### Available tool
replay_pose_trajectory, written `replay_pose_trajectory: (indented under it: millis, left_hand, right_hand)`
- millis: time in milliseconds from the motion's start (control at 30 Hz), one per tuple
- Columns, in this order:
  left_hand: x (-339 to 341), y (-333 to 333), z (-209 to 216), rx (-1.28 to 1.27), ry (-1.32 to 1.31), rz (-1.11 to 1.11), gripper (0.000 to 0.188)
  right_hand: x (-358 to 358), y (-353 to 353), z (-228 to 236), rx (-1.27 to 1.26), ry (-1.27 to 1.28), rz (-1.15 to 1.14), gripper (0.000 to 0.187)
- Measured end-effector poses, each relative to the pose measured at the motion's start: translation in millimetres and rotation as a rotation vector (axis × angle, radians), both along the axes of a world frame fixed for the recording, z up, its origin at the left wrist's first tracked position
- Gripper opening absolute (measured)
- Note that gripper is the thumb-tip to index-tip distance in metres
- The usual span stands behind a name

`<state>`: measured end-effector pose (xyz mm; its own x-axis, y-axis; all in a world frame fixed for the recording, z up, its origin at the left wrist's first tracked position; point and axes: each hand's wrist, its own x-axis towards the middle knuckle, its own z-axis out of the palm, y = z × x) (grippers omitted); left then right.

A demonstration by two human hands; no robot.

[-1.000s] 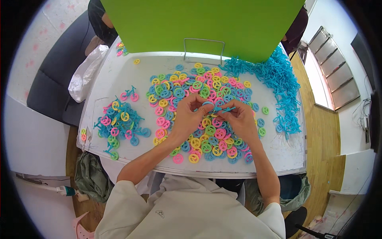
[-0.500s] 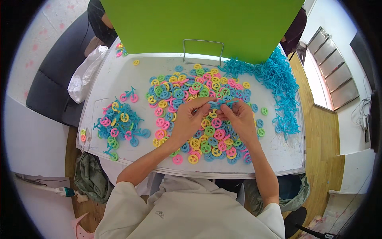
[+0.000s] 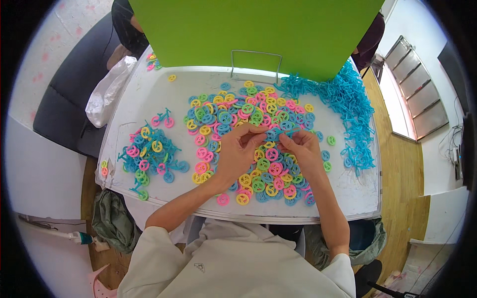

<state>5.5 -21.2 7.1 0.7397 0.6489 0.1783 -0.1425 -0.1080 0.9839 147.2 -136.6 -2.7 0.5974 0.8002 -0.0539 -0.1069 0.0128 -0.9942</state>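
Observation:
Over the pile of small plastic wheels point(image 3: 258, 184) in pink, yellow, green and blue, my two hands meet. My left hand point(image 3: 239, 151) is closed, thumb and fingertips pinching a blue toy wheel point(image 3: 272, 134). Against it, my right hand point(image 3: 304, 148) grips a teal toy bike frame point(image 3: 294, 132) between thumb and fingers. The wheel and frame touch or nearly touch; fingers hide where they meet. To the left lies a heap of toy bikes point(image 3: 151, 151), teal frames with coloured wheels on them. Bare teal frames point(image 3: 355, 109) are piled along the right side.
A green panel point(image 3: 258, 35) stands across the back of the white table point(image 3: 198, 79), with a wire handle point(image 3: 256, 51) before it. A white plastic bag point(image 3: 108, 94) hangs at the left edge. Parts of other people point(image 3: 126, 27) show behind the panel. Green sacks point(image 3: 114, 218) sit below.
The blue wheel between my hands now shows more plainly. My fingers have shifted slightly around the wheel and frame, and the whole view has moved a little.

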Motion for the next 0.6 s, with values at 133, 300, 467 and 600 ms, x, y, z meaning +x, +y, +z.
replay_pose_trajectory:
  millis: [133, 300, 467, 600]
  left_hand:
    - [0.7, -2.0, -3.7, 0.016, -0.010, 0.043, 0.016]
    - [4.7, -4.3, -4.8, 0.036, -0.084, 0.098, 0.016]
    - [2.7, -4.3, -11.2, 0.232, -0.151, 0.130, 0.022]
    - [2.1, -4.1, -8.7, 0.451, -0.192, 0.174, 0.026]
  right_hand:
    - [-5.5, 0.9, 3.4, -0.047, 0.034, 0.007, 0.014]
    - [-6.5, 0.9, -1.0, 0.010, 0.074, 0.004, 0.014]
    - [-10.5, 1.3, 6.9, 0.006, 0.404, 0.025, 0.008]
    - [-14.4, 0.7, 10.9, 0.017, 0.582, 0.018, 0.009]
